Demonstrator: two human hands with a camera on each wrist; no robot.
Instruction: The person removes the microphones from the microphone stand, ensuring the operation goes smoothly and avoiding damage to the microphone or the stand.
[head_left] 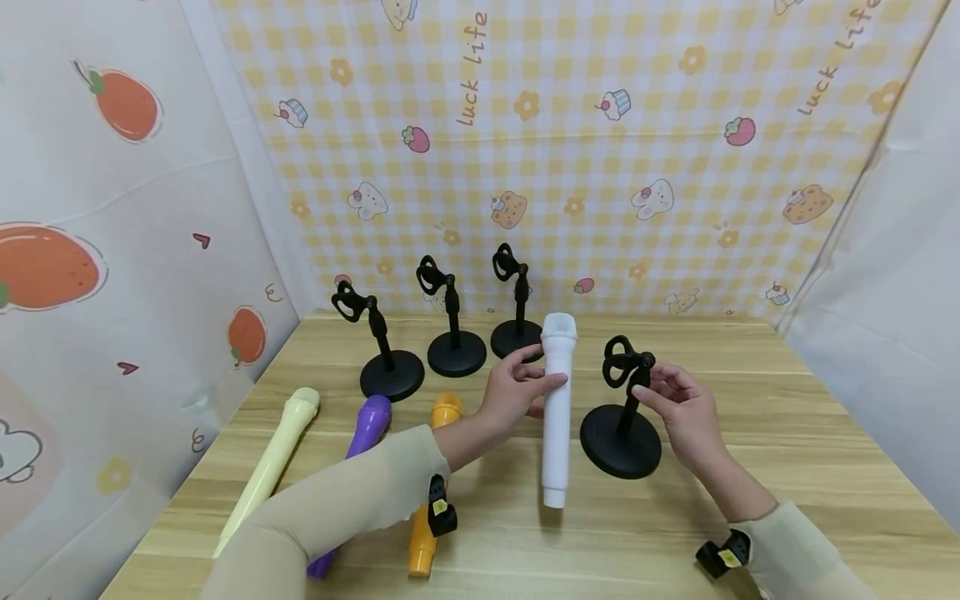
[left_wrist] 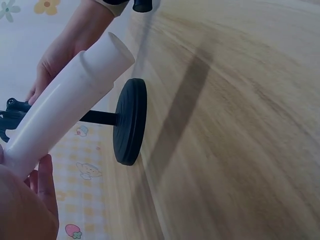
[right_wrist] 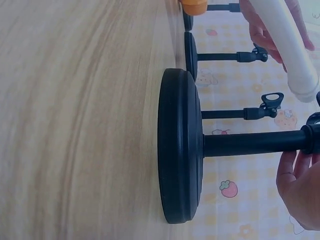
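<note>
My left hand (head_left: pixel 513 390) grips a white microphone (head_left: pixel 557 437) by its upper body, head up and tail toward me. It is held above the wooden table, left of a black microphone stand (head_left: pixel 621 443). Thumb and fingers of my right hand (head_left: pixel 692 421) pinch that stand's post just below its clip. The stand is upright on its round base, and its clip holds nothing. In the left wrist view, the white microphone (left_wrist: pixel 65 107) crosses in front of the stand's post. The stand's base (right_wrist: pixel 180 150) looms large in the right wrist view.
Three more black stands, left (head_left: pixel 392 375), middle (head_left: pixel 456 354) and right (head_left: pixel 517 337), stand at the back. Cream (head_left: pixel 273 454), purple (head_left: pixel 369 425) and orange (head_left: pixel 422 546) microphones lie at the left, partly under my left arm. A patterned cloth (head_left: pixel 570 167) hangs behind the table.
</note>
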